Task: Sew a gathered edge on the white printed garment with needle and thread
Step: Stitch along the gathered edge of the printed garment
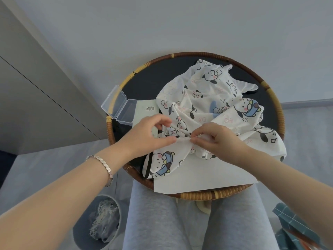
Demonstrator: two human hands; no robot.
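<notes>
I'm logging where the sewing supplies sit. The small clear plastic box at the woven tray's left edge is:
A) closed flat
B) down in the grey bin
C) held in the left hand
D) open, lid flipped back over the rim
D: the clear plastic box lies hinged open, its lid leaning out over the woven tray's rim, while the left hand and right hand pinch the white printed garment.

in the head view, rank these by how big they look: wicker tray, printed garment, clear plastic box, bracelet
1. wicker tray
2. printed garment, bunched up, so partly unsure
3. clear plastic box, lying open
4. bracelet, smallest even though nearer the camera
</notes>
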